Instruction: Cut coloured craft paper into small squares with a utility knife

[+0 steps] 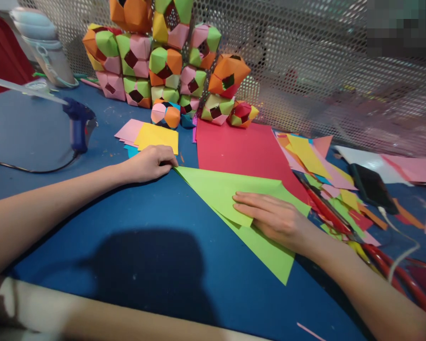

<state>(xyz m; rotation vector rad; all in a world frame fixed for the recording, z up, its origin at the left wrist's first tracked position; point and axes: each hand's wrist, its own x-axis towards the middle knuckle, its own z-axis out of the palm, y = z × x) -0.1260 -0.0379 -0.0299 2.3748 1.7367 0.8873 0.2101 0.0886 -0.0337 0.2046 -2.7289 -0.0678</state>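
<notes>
Frame centre, blue desk (128, 227): left hand (151, 163) pinches tip of folded green paper sheet (213, 189); right hand (273, 215) lies flat, open, on its flap. Crease prob. cleanest w/ edges matched & tip pinned.

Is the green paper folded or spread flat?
Folded. The green paper shows a triangular upper layer over a lower one; the left hand pinches its tip, the right hand presses flat on top.
</notes>
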